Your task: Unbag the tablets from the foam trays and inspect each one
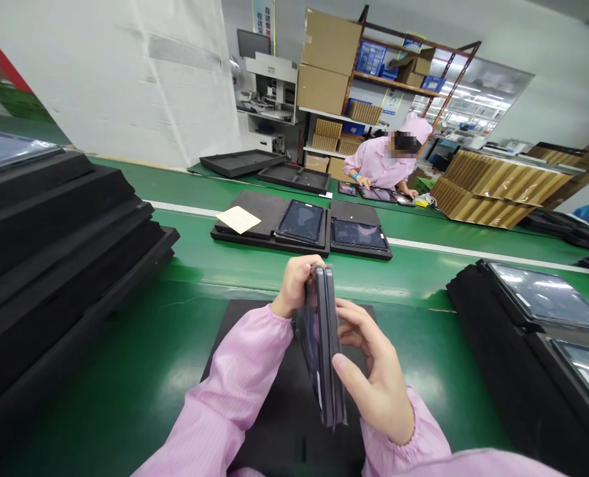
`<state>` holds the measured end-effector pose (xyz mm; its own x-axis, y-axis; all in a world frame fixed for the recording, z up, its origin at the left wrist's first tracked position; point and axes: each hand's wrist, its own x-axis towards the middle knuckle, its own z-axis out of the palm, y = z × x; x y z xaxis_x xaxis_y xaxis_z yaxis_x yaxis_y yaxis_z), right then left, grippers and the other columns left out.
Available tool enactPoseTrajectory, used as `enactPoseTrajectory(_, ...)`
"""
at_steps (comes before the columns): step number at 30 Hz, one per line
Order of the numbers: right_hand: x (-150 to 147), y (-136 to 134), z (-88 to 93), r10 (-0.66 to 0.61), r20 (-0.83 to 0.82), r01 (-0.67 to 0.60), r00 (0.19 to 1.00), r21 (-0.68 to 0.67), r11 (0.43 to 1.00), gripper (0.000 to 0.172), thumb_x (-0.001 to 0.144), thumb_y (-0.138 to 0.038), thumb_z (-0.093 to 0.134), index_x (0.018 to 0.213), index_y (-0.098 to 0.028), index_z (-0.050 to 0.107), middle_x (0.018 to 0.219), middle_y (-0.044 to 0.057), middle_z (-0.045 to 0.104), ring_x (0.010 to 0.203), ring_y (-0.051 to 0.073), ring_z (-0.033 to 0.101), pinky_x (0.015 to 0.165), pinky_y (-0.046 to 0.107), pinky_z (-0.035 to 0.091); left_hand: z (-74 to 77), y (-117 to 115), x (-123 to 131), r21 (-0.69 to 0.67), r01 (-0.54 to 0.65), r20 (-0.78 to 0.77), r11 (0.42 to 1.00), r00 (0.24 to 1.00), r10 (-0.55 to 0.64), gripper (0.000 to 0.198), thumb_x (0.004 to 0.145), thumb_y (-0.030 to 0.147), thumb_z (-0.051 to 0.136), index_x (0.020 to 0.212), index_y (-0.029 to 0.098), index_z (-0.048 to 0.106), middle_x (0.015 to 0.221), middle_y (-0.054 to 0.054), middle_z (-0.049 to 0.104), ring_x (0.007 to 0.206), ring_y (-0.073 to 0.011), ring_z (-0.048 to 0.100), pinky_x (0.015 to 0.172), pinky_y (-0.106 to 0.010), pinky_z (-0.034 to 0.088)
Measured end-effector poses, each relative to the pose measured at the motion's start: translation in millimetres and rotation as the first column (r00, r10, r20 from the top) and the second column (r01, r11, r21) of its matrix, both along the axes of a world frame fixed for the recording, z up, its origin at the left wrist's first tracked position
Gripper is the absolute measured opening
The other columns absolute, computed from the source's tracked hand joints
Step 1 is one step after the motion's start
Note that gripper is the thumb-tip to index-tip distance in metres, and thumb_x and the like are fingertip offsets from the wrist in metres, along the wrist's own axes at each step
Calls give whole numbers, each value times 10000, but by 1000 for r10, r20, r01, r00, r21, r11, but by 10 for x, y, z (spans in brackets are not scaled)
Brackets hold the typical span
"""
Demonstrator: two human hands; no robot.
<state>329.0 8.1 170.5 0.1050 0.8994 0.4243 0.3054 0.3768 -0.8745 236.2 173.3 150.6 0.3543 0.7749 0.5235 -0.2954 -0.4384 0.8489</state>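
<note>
Two tablets (326, 351) in clear film are held on edge, face to face, above a black foam tray (254, 457). My left hand (297, 281) is closed around their far upper end, its fingertips partly hidden behind them. Against the right-hand face rests my right hand (374, 371), with the thumb by the near edge and the fingers curved along the side. Ahead on the green bench lie black trays with a tablet (301, 221) on the left one and another tablet (358, 235) on the right one.
Tall stacks of black foam trays (50, 252) stand at left. At right, another stack (478, 331) carries film-covered tablets (547, 291). A yellow label sheet (238, 219) lies on a tray ahead. Across the bench a co-worker (383, 162) handles tablets beside cardboard dividers (497, 185).
</note>
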Motion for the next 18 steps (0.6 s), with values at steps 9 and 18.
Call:
enactPoseTrajectory(9,11,-12,2,36,-6,-36,999,55,998,512,817,-120,522,1281,-326,592,1289,14,641,830,131,660,784,264,573,7,-3,3,78,30,-31,996,999,-28,745,726,918,328,480,229,472,445,5,431,439,-146,358,490,-334,311)
enactPoseTrajectory(18,-7,-31,1,-24,92,20,996,44,999,534,825,-215,561,1351,-257,482,1316,85,602,809,166,642,744,326,575,29,-81,26,131,51,-74,990,996,-41,748,751,908,303,506,224,483,456,2,450,467,-163,411,538,-341,337)
